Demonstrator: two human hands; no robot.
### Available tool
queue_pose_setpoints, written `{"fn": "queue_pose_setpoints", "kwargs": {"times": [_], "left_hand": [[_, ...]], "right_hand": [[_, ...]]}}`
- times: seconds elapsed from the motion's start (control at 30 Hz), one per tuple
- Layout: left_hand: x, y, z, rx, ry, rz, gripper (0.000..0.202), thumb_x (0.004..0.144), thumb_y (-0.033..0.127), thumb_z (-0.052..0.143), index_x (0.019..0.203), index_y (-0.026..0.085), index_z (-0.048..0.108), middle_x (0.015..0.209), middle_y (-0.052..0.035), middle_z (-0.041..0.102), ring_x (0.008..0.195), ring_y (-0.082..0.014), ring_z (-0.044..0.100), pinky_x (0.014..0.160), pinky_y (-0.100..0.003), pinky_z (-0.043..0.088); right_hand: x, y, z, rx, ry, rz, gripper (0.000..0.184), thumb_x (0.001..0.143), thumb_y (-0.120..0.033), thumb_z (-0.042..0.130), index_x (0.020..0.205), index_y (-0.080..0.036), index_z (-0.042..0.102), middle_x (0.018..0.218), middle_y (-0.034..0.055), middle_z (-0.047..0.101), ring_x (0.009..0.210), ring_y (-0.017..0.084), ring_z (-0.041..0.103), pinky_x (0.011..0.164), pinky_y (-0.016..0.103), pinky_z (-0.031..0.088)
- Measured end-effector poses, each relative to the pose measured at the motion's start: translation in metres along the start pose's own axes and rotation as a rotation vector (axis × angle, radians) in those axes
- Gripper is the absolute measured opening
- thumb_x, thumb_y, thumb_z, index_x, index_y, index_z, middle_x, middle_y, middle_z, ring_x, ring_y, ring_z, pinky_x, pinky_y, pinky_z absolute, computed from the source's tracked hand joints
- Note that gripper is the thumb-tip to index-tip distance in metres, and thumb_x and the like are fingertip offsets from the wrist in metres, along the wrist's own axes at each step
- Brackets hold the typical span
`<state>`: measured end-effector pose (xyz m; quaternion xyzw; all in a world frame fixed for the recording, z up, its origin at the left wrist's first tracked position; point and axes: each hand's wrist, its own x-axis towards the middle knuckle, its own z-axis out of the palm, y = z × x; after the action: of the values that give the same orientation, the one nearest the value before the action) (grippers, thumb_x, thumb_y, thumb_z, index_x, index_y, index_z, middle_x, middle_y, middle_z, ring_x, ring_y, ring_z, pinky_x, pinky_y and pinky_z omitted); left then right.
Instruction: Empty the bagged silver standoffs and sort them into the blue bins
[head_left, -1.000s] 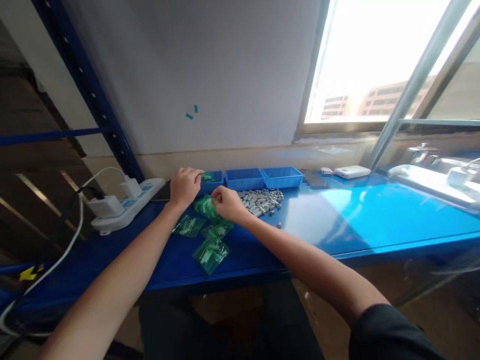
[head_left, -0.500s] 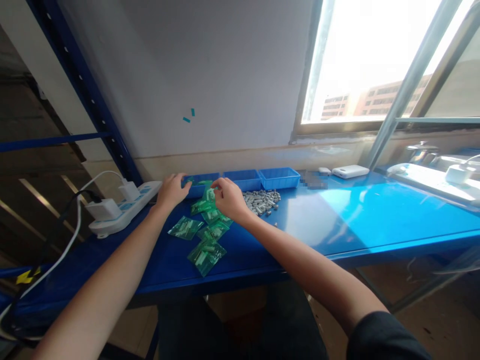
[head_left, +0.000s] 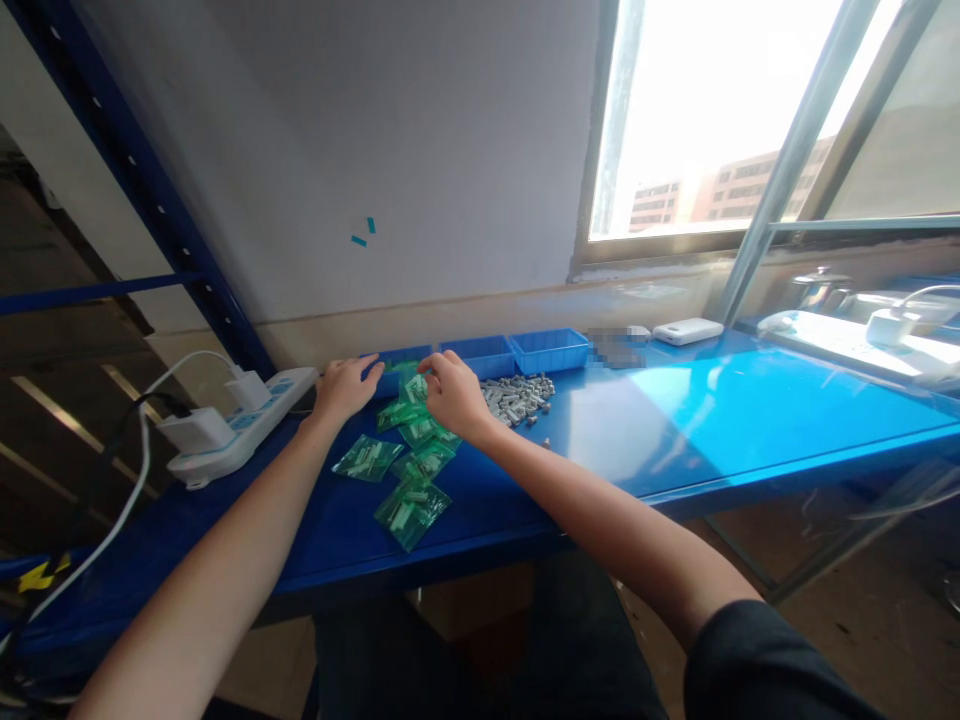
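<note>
My left hand (head_left: 345, 388) rests at the left end of the left blue bin (head_left: 384, 384), thumb apart from the fingers and nothing visible in its grasp. Just right of it, my right hand (head_left: 455, 392) has curled fingers closed at the edge of a small green plastic bag (head_left: 412, 388) with pale parts inside, in front of that bin. The exact fingertip contact is partly hidden. Several more green bags (head_left: 424, 462) overlap on the table toward me, and one bag (head_left: 367, 457) lies apart to the left.
A heap of small grey metal parts (head_left: 519, 398) lies right of my right hand, before the middle bin (head_left: 478, 355) and right bin (head_left: 550, 350). A white power strip (head_left: 251, 430) with plugs and cables stands left. A white power bank (head_left: 688, 331) sits farther right on the blue table (head_left: 600, 440).
The view has shifted slightly, so the scene sits a little further left. Both hands stay at nearly the same places by the left bin, with the right fingers slightly moved.
</note>
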<state>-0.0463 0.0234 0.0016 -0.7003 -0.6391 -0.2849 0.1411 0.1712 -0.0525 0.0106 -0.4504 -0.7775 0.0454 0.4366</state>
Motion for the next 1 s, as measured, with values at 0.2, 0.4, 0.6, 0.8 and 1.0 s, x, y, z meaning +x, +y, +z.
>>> {"fn": "queue_pose_setpoints", "kwargs": {"times": [0.2, 0.4, 0.6, 0.8, 1.0], "left_hand": [[0.001, 0.032, -0.021, -0.524, -0.086, -0.254, 0.064, 0.086, 0.063, 0.028, 0.077, 0.016, 0.071, 0.075, -0.0103, 0.072, 0.072, -0.0233, 0.065, 0.067, -0.032, 0.049], [-0.009, 0.070, -0.027, -0.914, -0.548, -0.389, 0.066, 0.079, 0.071, 0.036, 0.073, 0.015, 0.070, 0.078, -0.0113, 0.072, 0.055, -0.0174, 0.061, 0.043, -0.025, 0.040], [-0.005, 0.069, -0.031, -1.060, -0.092, -0.338, 0.028, 0.079, 0.036, 0.059, 0.097, 0.017, 0.066, 0.089, -0.0054, 0.071, 0.067, -0.0148, 0.066, 0.053, -0.023, 0.048], [0.001, 0.038, -0.042, -0.449, 0.484, -0.110, 0.030, 0.084, 0.031, 0.055, 0.103, 0.013, 0.070, 0.085, -0.0060, 0.069, 0.075, -0.0177, 0.063, 0.074, -0.030, 0.050], [0.002, 0.019, -0.029, -0.091, 0.478, 0.059, 0.030, 0.087, 0.030, 0.051, 0.104, 0.018, 0.072, 0.108, -0.0102, 0.059, 0.095, -0.0231, 0.055, 0.092, -0.036, 0.043]], "right_hand": [[-0.001, 0.001, -0.010, -0.191, 0.027, 0.072, 0.029, 0.085, -0.012, 0.040, 0.105, -0.023, 0.056, 0.105, 0.0055, 0.055, 0.091, 0.020, 0.054, 0.069, 0.028, 0.044], [-0.002, 0.004, -0.015, -0.294, 0.053, -0.106, 0.027, 0.088, -0.012, 0.037, 0.104, -0.022, 0.057, 0.105, 0.0074, 0.054, 0.090, 0.020, 0.052, 0.074, 0.029, 0.043], [-0.003, 0.000, -0.005, -0.273, 0.026, -0.299, 0.031, 0.088, -0.009, 0.037, 0.109, -0.018, 0.058, 0.107, 0.0103, 0.054, 0.100, 0.023, 0.045, 0.088, 0.032, 0.041], [0.001, 0.011, 0.007, -0.231, -0.108, -0.107, 0.027, 0.090, -0.027, 0.047, 0.110, -0.015, 0.059, 0.103, 0.0115, 0.058, 0.102, 0.025, 0.047, 0.091, 0.038, 0.041], [-0.003, 0.010, 0.015, -0.252, -0.224, -0.122, 0.029, 0.089, -0.031, 0.047, 0.111, -0.017, 0.060, 0.104, 0.0111, 0.059, 0.103, 0.027, 0.050, 0.088, 0.040, 0.044]]}}
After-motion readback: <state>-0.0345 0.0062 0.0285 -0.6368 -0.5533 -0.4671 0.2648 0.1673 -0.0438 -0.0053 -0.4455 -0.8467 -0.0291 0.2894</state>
